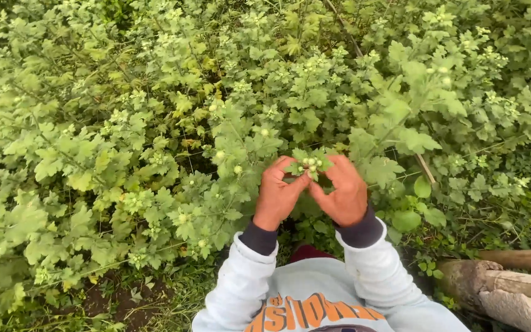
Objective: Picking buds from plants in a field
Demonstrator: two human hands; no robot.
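Both hands (311,195) raised, fingertips pinched around bud cluster (310,163).

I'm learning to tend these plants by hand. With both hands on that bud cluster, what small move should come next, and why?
Probably pinch one small side bud off. The left hand and right hand already have fingertips closed around the bud cluster at the stem tip, where several round green buds crowd together.

stem under the bud cluster (309,164) hidden by both hands, logs (511,289) cut off at right edge, sweatshirt (314,304) cropped at bottom
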